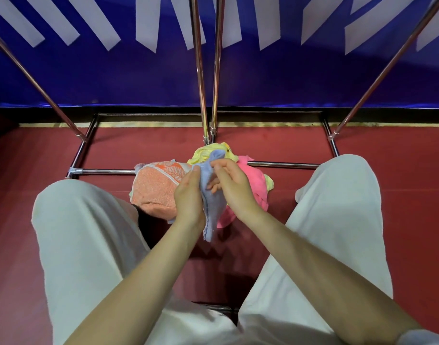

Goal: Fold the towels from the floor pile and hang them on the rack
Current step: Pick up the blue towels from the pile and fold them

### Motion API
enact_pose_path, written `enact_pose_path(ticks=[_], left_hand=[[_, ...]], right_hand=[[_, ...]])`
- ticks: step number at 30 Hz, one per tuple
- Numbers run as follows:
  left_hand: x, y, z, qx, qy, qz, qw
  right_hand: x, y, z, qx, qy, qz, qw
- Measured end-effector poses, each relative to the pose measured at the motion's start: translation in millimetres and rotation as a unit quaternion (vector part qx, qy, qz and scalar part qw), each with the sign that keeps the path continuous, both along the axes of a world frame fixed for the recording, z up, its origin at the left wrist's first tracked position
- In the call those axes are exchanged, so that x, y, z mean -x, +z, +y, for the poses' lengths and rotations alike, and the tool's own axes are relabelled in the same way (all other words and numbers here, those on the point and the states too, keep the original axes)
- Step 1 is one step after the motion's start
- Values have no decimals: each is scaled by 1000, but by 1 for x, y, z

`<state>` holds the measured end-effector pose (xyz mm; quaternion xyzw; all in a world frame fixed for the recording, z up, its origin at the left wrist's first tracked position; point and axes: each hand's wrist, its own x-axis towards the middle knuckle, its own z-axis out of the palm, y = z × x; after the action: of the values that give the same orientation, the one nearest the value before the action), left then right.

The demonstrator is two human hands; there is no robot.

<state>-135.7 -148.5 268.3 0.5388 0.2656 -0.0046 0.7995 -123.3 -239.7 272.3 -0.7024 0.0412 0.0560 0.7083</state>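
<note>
Folding goes best if both hands, left point(188, 195) and right point(234, 188), fingers pinching the blue towel point(212, 202) at frame centre, match its edges before creasing.

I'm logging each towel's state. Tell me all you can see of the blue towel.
The blue towel is pale blue-grey, soft terry-looking cloth, bunched lengthwise into a narrow hanging strip with a stitched edge showing. It is lifted above the floor pile, not yet folded flat. The left hand grips it from one side, the right hand pinches it from the other; its lower end dangles free.
</note>
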Motion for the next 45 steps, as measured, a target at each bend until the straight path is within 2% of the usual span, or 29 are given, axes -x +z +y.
enact_pose_path(ticks=[3, 8, 11, 18, 23, 26, 31, 33, 38, 45], left_hand=[[-3, 6, -2, 26, -1, 7, 1000], [-1, 11, -9, 23, -5, 22, 999], [-1, 12, -10, 9, -23, 21, 999], [6, 14, -8, 28, -55, 12, 998], [7, 13, -1, 20, -20, 35, 999], [6, 7, 6, -14, -21, 36, 999], [12, 10, 0, 3, -65, 36, 997], [15, 14, -5, 20, -83, 22, 996], [16, 8, -5, -22, -68, 10, 997], [18, 3, -9, -52, -98, 24, 994]], right_hand=[[-2, 1, -1, 29, 38, -23, 999], [-7, -1, -13, 189, 16, -111, 976], [-10, 1, -21, 245, 18, -155, 957], [-5, 0, -23, 235, -1, -215, 948], [0, -1, -22, 248, -34, -270, 930], [7, -3, -22, 224, -20, -227, 948], [13, -8, -16, 199, -1, -151, 968], [14, -7, -16, 190, -18, -144, 971], [18, -6, -18, 181, -39, -155, 970], [21, -9, -20, 127, -64, -96, 985]])
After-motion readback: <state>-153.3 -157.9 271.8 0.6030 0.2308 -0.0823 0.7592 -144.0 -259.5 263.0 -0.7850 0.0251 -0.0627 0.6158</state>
